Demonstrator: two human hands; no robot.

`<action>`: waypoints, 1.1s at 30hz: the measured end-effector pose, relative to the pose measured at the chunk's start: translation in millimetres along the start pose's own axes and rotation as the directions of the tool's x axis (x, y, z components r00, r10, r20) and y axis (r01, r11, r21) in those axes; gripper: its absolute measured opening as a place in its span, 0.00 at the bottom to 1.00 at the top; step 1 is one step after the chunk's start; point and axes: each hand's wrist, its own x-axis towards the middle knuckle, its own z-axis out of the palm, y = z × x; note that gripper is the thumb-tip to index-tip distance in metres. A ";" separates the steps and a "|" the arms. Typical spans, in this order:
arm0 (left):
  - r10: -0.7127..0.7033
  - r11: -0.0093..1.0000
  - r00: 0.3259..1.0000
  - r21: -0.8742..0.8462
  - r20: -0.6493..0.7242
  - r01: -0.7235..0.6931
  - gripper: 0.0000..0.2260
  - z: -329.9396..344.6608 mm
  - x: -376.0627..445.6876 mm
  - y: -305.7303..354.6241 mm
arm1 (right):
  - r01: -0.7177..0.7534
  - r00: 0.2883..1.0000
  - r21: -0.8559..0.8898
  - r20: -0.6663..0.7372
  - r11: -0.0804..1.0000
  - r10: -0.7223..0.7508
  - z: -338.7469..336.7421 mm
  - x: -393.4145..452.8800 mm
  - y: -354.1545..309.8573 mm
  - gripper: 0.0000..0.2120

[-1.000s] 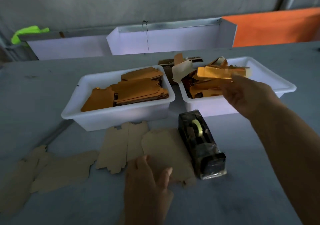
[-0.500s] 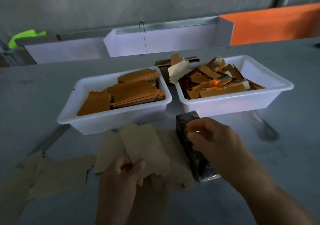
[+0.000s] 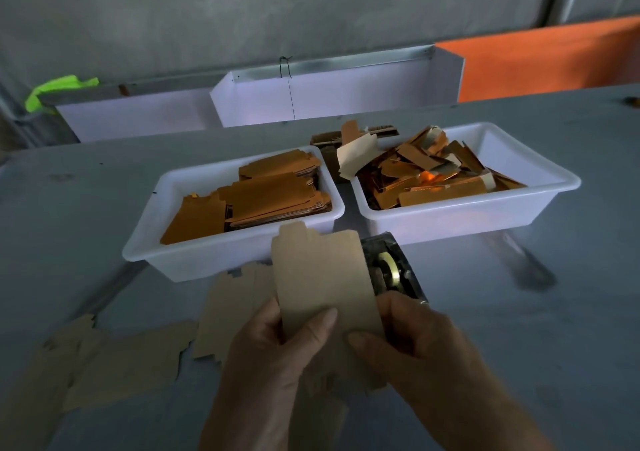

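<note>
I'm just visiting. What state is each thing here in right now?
Cardboard blank: held up, pinched by both hands.
Left hand: grips blank's lower left.
Right hand: grips blank's lower right.
Left tub: holds stacked orange blanks.
Right tub: holds jumbled orange pieces.
Tape dispenser: on table, partly hidden behind blank.
Loose blanks: lying flat on table.

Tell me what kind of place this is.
Probably a packaging workbench: a white tub of stacked orange card blanks, a tape dispenser, and brown flat blanks spread on the grey table.
</note>
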 end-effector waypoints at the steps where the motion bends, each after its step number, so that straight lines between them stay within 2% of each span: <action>1: 0.020 0.999 1.000 0.034 -0.003 -0.020 0.21 1.0 -0.8 0.7 | 0.005 0.999 0.003 -0.036 1.000 -0.005 -0.7 -1.0 0.0 0.05; 5: 0.002 0.993 0.999 0.120 0.033 -0.006 0.16 3.6 -3.1 3.9 | 0.000 0.992 0.047 -0.124 0.999 0.006 -4.5 -3.2 1.7 0.05; 9: -0.080 0.993 0.994 0.096 0.074 0.073 0.15 6.7 -4.0 8.5 | -0.011 0.995 0.041 -0.101 0.999 0.015 -7.5 -4.8 1.9 0.06; 13: -0.061 0.991 0.993 0.128 0.100 0.048 0.16 12.0 -5.2 12.0 | -0.008 0.993 0.069 -0.116 0.998 0.016 -10.7 -4.6 0.5 0.09; 21: -0.042 0.990 0.999 0.138 -0.014 0.043 0.20 20.8 -8.3 15.6 | 0.003 0.993 0.067 -0.119 0.998 0.005 -8.2 -6.4 -1.1 0.06; 28: -0.097 0.982 0.991 0.152 -0.089 0.110 0.11 21.8 -11.2 7.8 | -0.003 0.987 0.095 -0.158 0.995 0.018 -6.2 -9.8 -0.5 0.09; 31: -0.037 0.972 0.991 0.225 -0.125 0.065 0.05 25.2 -12.3 6.0 | 0.088 0.956 -0.078 -0.272 0.993 -0.106 -0.8 -14.1 -1.0 0.11; 33: 0.027 0.963 0.990 0.269 -0.138 0.012 0.04 29.4 -14.1 4.7 | 0.181 0.889 -0.283 -0.362 0.942 -0.280 5.6 -17.2 -2.0 0.06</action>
